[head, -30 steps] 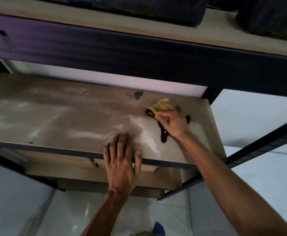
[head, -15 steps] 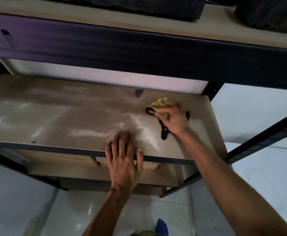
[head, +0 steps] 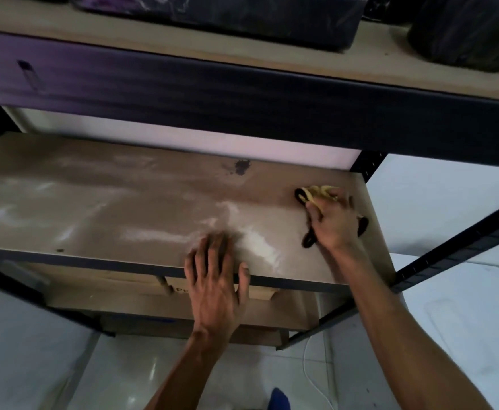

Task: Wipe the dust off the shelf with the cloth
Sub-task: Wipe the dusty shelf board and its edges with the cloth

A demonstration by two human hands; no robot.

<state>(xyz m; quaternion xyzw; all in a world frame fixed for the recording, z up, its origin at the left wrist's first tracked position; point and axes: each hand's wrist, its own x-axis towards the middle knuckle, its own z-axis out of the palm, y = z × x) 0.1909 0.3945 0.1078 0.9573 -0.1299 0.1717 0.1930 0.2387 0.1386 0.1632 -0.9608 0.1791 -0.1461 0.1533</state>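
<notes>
The brown shelf board [head: 100, 208] carries white dust streaks, thickest near its front middle. My right hand [head: 332, 223] presses a yellow and black cloth [head: 313, 194] flat on the board near the back right corner; most of the cloth is hidden under the hand. My left hand [head: 217, 279] rests palm down with fingers spread on the shelf's front edge, holding nothing, just left of the thickest dust patch [head: 260, 247].
A dark stain [head: 241, 167] marks the board near the back. The upper shelf beam [head: 242, 93] overhangs close above, with dark bags [head: 464, 31] on top. Black metal uprights [head: 369, 165] stand at the right. Lower shelves hold cardboard boxes [head: 183, 288].
My right hand has slid the cloth to the right, toward the back right corner of the board. My left hand stays on the front edge.
</notes>
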